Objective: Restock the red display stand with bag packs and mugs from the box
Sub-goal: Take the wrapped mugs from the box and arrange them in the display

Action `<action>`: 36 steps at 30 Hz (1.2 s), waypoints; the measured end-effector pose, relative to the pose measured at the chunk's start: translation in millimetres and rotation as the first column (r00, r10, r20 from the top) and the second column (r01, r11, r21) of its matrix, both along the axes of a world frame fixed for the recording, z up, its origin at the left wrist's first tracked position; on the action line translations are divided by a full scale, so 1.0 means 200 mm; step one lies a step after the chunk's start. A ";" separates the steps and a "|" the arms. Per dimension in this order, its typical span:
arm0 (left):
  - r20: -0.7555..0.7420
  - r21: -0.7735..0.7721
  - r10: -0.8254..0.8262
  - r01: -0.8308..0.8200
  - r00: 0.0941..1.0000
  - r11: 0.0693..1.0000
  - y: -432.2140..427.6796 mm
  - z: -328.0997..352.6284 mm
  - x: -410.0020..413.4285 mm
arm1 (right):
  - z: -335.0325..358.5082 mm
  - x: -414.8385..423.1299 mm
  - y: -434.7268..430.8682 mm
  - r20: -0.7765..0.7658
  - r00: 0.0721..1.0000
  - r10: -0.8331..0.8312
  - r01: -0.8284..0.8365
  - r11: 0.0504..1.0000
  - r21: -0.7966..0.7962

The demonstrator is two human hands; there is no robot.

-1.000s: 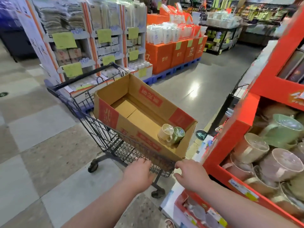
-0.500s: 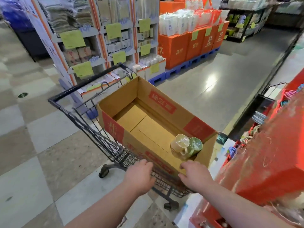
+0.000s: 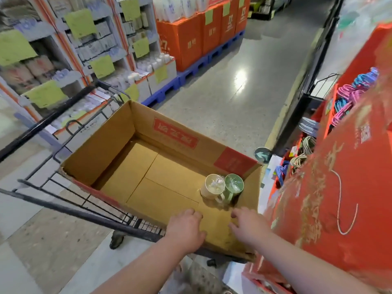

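Note:
A brown cardboard box with red labels sits in a black wire shopping cart. Two mugs stand in the box's near right corner, a cream mug and a green mug, touching each other. My left hand lies on the box's near wall with its fingers curled over the rim. My right hand hovers at the same rim just below the mugs, fingers loosely spread and holding nothing. The red display stand rises close on my right.
Coloured hangers fill a red rack beyond the stand. Orange product stacks on blue pallets and white shelving with green price tags line the far side. Grey floor lies between them.
The view has tipped down and closed in on the box. Both hands have moved up from the cart's edge to the box's near rim, the right hand loosening toward the mugs.

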State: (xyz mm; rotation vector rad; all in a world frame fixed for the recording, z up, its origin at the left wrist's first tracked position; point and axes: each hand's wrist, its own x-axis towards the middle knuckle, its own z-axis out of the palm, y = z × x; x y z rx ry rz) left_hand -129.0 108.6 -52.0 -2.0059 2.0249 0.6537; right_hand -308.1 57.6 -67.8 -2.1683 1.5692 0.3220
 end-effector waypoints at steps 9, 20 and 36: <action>-0.061 0.172 -0.187 0.195 0.981 0.966 -0.38 -0.18 0.03 | -0.07 0.02 -0.19 -0.051 0.969 -0.241 0.245 0.964 0.101; -0.147 0.313 -0.281 0.314 0.948 0.896 -0.70 -0.55 0.06 | -0.37 0.18 -0.45 -0.061 0.888 -0.456 0.455 0.851 0.264; -0.319 0.414 0.049 0.093 0.946 0.905 -0.86 -0.95 -0.01 | -0.81 0.21 -0.58 -0.005 0.547 -0.837 0.739 0.480 0.473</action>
